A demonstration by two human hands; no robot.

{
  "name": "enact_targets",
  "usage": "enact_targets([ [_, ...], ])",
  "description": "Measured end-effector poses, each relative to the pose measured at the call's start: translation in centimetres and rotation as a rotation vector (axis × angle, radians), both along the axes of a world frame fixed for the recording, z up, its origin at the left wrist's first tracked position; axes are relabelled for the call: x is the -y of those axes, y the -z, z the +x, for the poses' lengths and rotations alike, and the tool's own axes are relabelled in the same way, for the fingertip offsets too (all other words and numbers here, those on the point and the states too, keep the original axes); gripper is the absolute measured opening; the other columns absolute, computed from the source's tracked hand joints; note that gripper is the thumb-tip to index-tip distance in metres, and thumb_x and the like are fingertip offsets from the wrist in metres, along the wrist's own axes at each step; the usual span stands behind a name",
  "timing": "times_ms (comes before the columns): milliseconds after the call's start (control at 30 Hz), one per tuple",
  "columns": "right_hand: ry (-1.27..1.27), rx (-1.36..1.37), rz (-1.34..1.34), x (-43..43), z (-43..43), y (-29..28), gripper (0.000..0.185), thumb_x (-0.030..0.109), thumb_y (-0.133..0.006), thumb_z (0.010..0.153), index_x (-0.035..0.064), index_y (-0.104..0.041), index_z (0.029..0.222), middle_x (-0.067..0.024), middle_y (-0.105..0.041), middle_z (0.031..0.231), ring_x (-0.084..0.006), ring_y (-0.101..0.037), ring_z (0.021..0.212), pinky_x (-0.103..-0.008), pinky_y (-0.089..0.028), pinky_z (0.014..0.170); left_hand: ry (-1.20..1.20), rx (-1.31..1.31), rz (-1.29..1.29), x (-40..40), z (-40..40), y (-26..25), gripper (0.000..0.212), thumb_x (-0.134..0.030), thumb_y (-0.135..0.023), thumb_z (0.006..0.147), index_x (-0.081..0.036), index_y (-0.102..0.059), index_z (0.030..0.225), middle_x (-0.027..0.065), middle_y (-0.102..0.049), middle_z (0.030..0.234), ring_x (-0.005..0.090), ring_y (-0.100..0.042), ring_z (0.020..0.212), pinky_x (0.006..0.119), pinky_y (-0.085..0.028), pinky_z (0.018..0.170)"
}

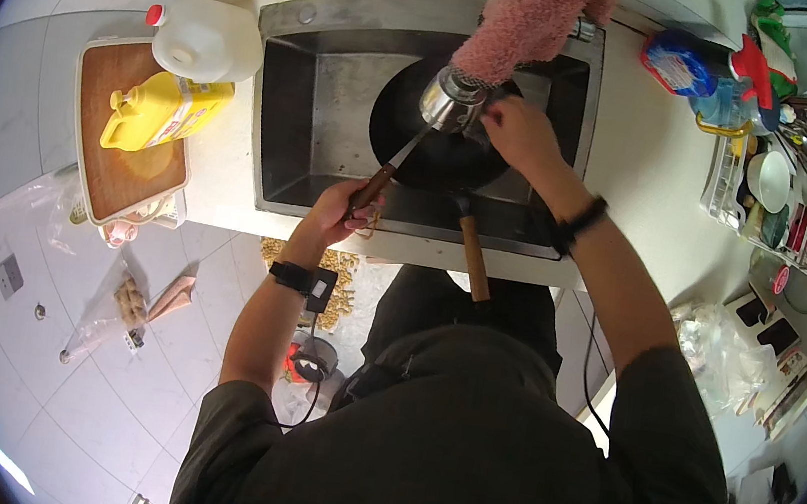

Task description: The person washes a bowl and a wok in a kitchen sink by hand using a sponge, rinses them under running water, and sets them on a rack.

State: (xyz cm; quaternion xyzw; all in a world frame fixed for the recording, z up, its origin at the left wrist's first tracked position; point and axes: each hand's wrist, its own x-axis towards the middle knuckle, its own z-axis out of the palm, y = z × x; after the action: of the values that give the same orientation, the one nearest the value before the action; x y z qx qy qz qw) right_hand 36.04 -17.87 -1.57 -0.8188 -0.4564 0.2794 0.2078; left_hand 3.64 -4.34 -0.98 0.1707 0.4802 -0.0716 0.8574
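Observation:
My left hand [345, 210] is closed around the wooden handle of a metal-shanked utensil [382, 178], whose far end lies under the tap head. My right hand [521, 132] is beside the chrome tap head [454, 99], fingers curled; whether it holds anything is hidden. A pink mesh cloth [526, 25] is wrapped round the tap's neck. Below the tap, a black wok [402, 108] sits in the stainless steel sink [342, 78], its wooden handle [475, 261] pointing towards me over the front rim.
Left of the sink stand a white plastic jug [210, 39], a yellow bottle [167, 113] and a brown tray [110, 178]. On the right are a spray bottle [735, 104], a blue bottle [679, 65] and a dish rack [716, 196] with bowls and plates.

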Motion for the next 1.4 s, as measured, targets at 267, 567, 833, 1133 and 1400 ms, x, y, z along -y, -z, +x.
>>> enact_targets([
  [267, 0.074, -0.272, 0.235, -8.4, -0.8, 25.6, 0.04, 0.026, -0.071, 0.088, 0.0049, -0.064, 0.121, -0.0222, -0.064, 0.124, -0.0386, -0.06, 0.117, -0.0475, -0.049, 0.099, 0.087, -0.133, 0.184, -0.9, -0.2, 2.5, 0.023, -0.024, -0.048, 0.108, -0.004, -0.059, 0.109, 0.0059, -0.062, 0.077, 0.0086, -0.043, 0.052, 0.021, -0.03, 0.039],
  [567, -0.428, -0.361, 0.102, -6.3, -12.1, 8.5, 0.028, 0.012, -0.072, 0.087, 0.0068, -0.067, 0.114, -0.0188, -0.055, 0.118, -0.0393, -0.057, 0.114, -0.0442, -0.048, 0.099, 0.002, -0.077, 0.117, -0.5, -1.4, 4.2, 0.023, -0.026, -0.05, 0.107, -0.005, -0.058, 0.105, 0.0057, -0.06, 0.076, 0.0088, -0.043, 0.05, 0.022, -0.029, 0.038],
  [833, -0.186, -0.09, -0.045, -7.1, -8.9, 13.5, 0.027, 0.007, -0.061, 0.089, 0.0051, -0.071, 0.114, -0.0177, -0.06, 0.118, -0.0382, -0.061, 0.111, -0.0445, -0.052, 0.094, 0.014, -0.076, 0.093, -0.2, -2.7, 4.6, 0.025, -0.03, -0.05, 0.108, -0.006, -0.059, 0.108, 0.004, -0.06, 0.079, 0.0073, -0.041, 0.051, 0.022, -0.028, 0.04],
  [1133, -0.003, -0.219, -0.125, -9.8, -5.1, 14.2, 0.03, 0.023, -0.068, 0.091, 0.0049, -0.069, 0.115, -0.0195, -0.064, 0.126, -0.0397, -0.063, 0.113, -0.045, -0.052, 0.096, 0.162, -0.166, 0.294, 0.2, -2.3, 0.3, 0.025, -0.027, -0.058, 0.106, -0.004, -0.065, 0.113, -0.0008, -0.053, 0.071, 0.004, -0.039, 0.049, 0.021, -0.027, 0.041],
  [1400, 0.059, -0.342, 0.102, -9.8, -6.6, 6.9, 0.021, 0.02, -0.069, 0.093, 0.0037, -0.064, 0.105, -0.0165, -0.069, 0.111, -0.0368, -0.065, 0.105, -0.0427, -0.052, 0.09, 0.168, -0.134, 0.352, -0.6, -6.9, -3.5, 0.033, -0.026, -0.06, 0.105, -0.003, -0.063, 0.129, -0.0008, -0.053, 0.071, 0.0032, -0.038, 0.046, 0.02, -0.029, 0.04],
])
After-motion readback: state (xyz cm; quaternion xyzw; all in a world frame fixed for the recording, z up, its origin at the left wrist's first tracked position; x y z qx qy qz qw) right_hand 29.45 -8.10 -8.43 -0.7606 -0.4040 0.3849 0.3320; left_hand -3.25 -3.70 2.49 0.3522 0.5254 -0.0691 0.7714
